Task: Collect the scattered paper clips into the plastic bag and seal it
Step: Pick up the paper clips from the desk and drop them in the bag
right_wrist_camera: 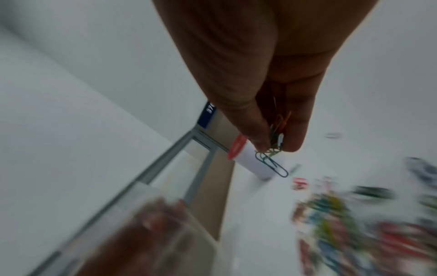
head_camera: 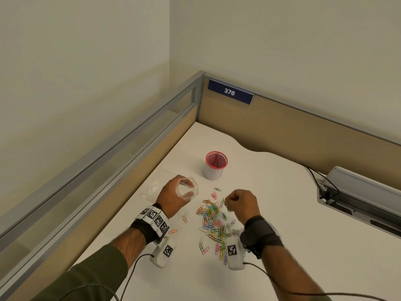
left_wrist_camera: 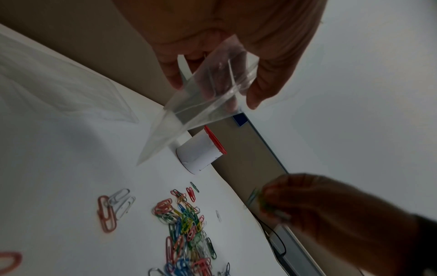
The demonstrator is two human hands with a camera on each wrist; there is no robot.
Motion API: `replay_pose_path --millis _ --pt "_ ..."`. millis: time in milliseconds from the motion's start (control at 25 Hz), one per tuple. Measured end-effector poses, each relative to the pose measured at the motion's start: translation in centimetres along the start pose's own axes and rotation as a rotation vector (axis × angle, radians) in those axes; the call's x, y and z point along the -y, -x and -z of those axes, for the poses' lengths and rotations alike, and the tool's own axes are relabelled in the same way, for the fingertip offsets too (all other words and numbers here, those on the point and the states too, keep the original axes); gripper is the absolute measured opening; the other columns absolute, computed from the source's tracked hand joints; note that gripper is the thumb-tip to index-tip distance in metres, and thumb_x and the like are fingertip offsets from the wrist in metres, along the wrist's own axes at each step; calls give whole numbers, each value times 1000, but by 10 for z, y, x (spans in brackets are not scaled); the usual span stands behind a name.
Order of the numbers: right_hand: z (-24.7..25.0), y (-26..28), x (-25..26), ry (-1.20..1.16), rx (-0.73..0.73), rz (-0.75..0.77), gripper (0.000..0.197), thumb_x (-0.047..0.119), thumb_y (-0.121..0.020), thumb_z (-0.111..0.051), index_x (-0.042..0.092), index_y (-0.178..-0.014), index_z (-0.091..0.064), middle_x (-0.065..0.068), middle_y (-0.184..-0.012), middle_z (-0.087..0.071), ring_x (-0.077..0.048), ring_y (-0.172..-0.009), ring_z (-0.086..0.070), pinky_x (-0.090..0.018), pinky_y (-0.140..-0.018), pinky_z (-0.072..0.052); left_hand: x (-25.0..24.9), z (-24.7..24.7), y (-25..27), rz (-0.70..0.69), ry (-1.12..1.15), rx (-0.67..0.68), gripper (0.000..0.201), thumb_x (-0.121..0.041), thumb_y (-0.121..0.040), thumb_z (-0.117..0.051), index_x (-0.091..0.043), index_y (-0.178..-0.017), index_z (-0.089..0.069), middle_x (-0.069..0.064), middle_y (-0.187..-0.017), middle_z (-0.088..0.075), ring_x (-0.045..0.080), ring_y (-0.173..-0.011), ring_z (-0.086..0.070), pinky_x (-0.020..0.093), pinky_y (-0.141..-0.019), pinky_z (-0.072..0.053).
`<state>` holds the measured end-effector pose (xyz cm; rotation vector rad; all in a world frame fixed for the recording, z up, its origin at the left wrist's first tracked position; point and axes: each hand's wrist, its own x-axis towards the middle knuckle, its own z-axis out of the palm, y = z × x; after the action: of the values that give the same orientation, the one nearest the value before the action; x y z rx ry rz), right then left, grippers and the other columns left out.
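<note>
A person's left hand (head_camera: 173,195) held a clear bag (head_camera: 188,189) above a white desk (head_camera: 282,213), fingers curled round its mouth, keeping it open. The right hand (head_camera: 240,205), just right of the bag, pinched a small bunch of clips (right_wrist_camera: 275,142) between thumb and fingers. More coloured clips lay in a pile (head_camera: 213,222) on the desk below. A red-rimmed cup (head_camera: 214,166) stood behind.

The white desk (head_camera: 282,203) carries a heap of coloured paper clips (head_camera: 213,220), a few strays beside it, a red-rimmed white cup (head_camera: 213,169) farther back, and a flat clear plastic bag (head_camera: 155,185) at left.
</note>
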<state>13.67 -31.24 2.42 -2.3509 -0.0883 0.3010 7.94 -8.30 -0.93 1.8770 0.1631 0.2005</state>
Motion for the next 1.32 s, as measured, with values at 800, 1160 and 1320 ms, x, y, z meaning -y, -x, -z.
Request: replay_pose_path --millis 800,1160,1320 --pt "19 -6 90 73 -65 336 14 14 -91 -57 14 -95 -70 1 -87 -69 -18 -80 -65 -29 -79 -54 -8 -11 2 -38 64 35 28 -9 -78 -80 -14 -100 -64 -5 -102 -70 7 -103 -66 19 -92 -50" --pt "1 -61 -76 553 231 -121 49 9 -92 -48 11 -140 -42 -12 -147 -39 -29 -134 -40 -36 -112 -35 2 15 7 -30 201 -27 27 3 -78 -78 -2 -101 -63 12 -106 -70 22 -105 -66 17 -88 -51" --pt "-22 -55 -72 626 263 37 59 3 -88 -45 11 -145 -33 -7 -153 -26 -28 -138 -30 -38 -114 -33 10 20 7 -20 198 -44 30 -4 -76 -79 -7 -101 -64 9 -105 -70 24 -106 -66 30 -96 -52"
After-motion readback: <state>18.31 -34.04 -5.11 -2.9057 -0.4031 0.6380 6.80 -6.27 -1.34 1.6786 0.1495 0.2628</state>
